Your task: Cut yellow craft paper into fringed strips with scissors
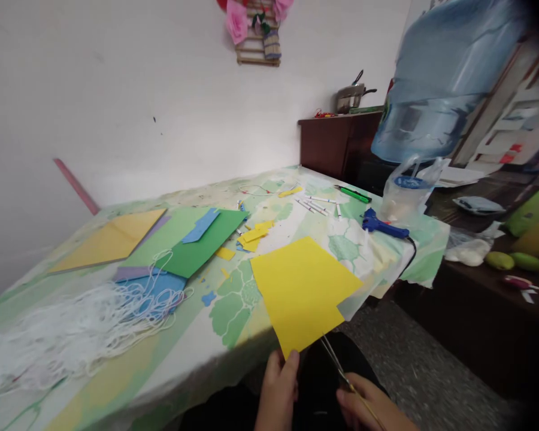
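A yellow sheet of paper [303, 287] with a notch in its right edge extends over the front edge of the table. My left hand [278, 383] pinches its near corner between thumb and fingers. In my right hand [372, 404] is a pair of scissors [335, 356], the fingers closed around the handles. The blade tips are at the paper's lower right edge, and the blades look slightly parted. Small yellow paper pieces [255, 234] and a blue scrap [209, 298] lie on the tablecloth beyond the sheet.
White string [85, 323] spreads over the left side, beside green sheets [206, 242] and an orange-yellow sheet [112, 239]. Farther right are several pens [312, 206], a green utility knife [354, 194] and a blue glue gun [384, 225]. A cup [404, 194] in a plastic bag stands at the edge.
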The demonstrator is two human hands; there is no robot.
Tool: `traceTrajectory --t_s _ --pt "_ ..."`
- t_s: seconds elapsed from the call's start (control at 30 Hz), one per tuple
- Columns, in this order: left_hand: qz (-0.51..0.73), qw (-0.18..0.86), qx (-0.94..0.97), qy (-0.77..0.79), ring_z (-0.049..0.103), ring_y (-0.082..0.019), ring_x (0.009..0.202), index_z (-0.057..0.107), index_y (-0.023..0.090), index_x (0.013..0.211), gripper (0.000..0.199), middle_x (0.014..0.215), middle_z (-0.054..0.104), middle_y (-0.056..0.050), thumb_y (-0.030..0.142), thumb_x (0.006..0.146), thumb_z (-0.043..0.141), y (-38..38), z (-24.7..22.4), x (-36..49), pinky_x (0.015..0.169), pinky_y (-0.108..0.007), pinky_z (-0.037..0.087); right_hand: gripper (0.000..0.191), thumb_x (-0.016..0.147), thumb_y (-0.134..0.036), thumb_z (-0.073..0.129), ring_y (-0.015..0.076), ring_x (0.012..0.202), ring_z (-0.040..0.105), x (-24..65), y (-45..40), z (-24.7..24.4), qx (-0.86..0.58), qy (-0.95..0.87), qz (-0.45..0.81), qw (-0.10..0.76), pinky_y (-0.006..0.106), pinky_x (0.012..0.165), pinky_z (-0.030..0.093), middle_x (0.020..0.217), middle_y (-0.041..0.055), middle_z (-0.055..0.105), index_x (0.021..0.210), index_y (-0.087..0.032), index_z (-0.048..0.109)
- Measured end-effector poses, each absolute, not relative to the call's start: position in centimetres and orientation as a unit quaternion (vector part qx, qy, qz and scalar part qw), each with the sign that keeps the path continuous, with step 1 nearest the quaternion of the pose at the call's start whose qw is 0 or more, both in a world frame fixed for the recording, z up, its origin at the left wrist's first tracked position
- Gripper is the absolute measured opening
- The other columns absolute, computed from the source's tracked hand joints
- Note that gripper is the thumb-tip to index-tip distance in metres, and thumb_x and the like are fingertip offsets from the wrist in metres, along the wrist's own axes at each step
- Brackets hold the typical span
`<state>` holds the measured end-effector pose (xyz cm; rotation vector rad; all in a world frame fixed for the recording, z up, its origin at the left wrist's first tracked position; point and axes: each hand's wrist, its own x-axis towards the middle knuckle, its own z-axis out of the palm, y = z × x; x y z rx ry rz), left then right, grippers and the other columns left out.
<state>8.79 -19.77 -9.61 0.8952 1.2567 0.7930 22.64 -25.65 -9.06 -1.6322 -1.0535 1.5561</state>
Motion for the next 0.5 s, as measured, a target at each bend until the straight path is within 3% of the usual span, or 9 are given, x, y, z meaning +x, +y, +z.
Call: traceTrajectory --t_s 0.17,0.3,0.5 --pt "0.432 0.78 0.199 0.406 0.044 -0.009 0.055 0.049 0.017 0.082 0.031 0.065 0.048 0.001 0.04 0.064 0.056 -19.1 -8.5 11.1 0.049 -0.021 0.032 0.022 0.069 -0.036 0.043 0.0059 0.042 0.038 23.0 -24.2 -8.4 -0.645 -0.404 0.579 0.293 0.017 0.039 0.031 0.052 -0.0044 0.04 0.063 -0.016 0.038" --pt "0.493 0.735 0.195 0.423 0.046 -0.009 0.054 0.053 0.015 0.074 0.026 0.062 0.051 0.001 0.032 0.058 0.064 -18.9 -8.2 12.0 0.052 -0.022 0.033 0.017 0.071 -0.03 0.041 0.0054 0.04 0.038 22.9 -23.4 -7.8 -0.661 -0.396 0.574 0.276 0.016 0.036 0.03 0.05 -0.0047 0.041 0.062 -0.017 0.037" --pt "0.521 0.672 0.214 0.481 0.042 -0.008 0.046 0.052 0.013 0.058 0.023 0.049 0.048 0.003 0.031 0.055 0.066 -18.5 -7.8 11.8 0.049 -0.022 0.034 0.014 0.074 -0.023 0.041 0.0048 0.039 0.037 22.2 -23.2 -7.6 -0.668 -0.396 0.572 0.263 0.016 0.035 0.029 0.05 -0.005 0.039 0.062 -0.016 0.038"
